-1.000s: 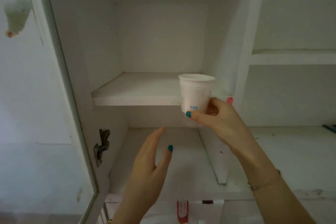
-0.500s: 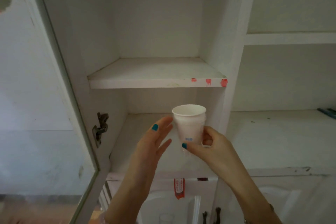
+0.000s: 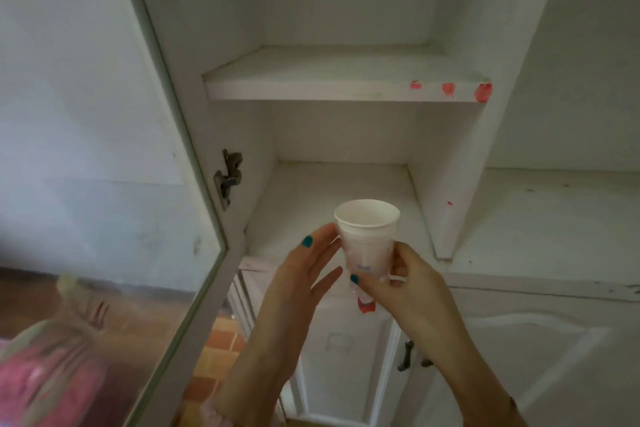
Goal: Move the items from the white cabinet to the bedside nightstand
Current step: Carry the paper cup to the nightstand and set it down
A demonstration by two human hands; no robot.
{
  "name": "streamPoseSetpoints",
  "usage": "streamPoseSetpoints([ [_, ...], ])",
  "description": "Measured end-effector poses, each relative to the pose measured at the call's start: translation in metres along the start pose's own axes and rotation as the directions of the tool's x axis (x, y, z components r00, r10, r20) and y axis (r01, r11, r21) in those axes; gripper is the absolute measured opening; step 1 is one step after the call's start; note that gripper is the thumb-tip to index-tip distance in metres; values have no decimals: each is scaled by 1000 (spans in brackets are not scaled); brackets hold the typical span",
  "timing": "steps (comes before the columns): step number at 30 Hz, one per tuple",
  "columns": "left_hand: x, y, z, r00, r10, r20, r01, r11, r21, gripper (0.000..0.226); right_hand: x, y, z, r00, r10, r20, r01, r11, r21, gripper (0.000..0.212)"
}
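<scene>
At the frame's center, the right hand (image 3: 412, 284) pinches a white paper cup (image 3: 366, 236) upright before the open white cabinet (image 3: 346, 80). The left hand (image 3: 304, 270), fingers straight, touches the cup's side.

The cup (image 3: 366, 239) is between the left hand (image 3: 304, 274) and right hand (image 3: 412, 284), before the cabinet (image 3: 450, 166).

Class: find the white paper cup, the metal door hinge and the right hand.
white paper cup (image 3: 367, 243), head view, side wall.
grey metal door hinge (image 3: 228, 177), head view, middle plate.
right hand (image 3: 408, 284), head view, back of hand.
</scene>
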State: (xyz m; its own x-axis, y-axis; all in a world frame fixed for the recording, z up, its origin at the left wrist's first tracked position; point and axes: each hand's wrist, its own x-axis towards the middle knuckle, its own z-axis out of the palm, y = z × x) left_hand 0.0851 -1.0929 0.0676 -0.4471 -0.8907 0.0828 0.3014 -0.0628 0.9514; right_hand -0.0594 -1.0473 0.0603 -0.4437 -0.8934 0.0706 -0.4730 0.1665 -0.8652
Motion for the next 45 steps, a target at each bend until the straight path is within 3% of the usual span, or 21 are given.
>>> streamPoseSetpoints([
  [8, -60, -6, 21, 942, 108, -317, -92, 994, 67, 46, -16, 7, 0, 950, -153, 273, 147, 988, 43, 55],
  [12, -90, -21, 46, 879, 120, -461, -81, 991, 103, 48, -23, 28, -11, 876, -243, 416, 234, 969, 73, 52],
  [15, -117, -33, 62, 834, 119, -539, -78, 992, 100, 67, -34, 41, -14, 819, -285, 498, 276, 957, 93, 51],
  [17, -137, -40, 71, 788, 133, -601, -86, 991, 106, 57, -45, 47, -12, 769, -297, 566, 287, 952, 109, 55],
  [19, -158, -45, 75, 730, 113, -675, -93, 994, 65, 49, -57, 50, -9, 712, -308, 631, 298, 946, 125, 55],
  [22, -190, -50, 81, 635, 93, -767, -125, 992, 17, 60, -79, 50, -4, 620, -339, 707, 326, 932, 160, 50],
  [31, -299, -47, 100, 316, 178, -932, -205, 972, 117, 50, -169, 35, 27, 322, -504, 801, 506, 807, 304, 45],
  [38, -412, -42, 120, 68, 181, -981, -307, 939, 152, 40, -274, 13, 39, 63, -558, 827, 555, 708, 436, 37],
  [45, -549, -35, 154, -176, 223, -959, -310, 912, 269, 45, -415, -9, 42, -211, -562, 800, 528, 623, 577, 39],
])
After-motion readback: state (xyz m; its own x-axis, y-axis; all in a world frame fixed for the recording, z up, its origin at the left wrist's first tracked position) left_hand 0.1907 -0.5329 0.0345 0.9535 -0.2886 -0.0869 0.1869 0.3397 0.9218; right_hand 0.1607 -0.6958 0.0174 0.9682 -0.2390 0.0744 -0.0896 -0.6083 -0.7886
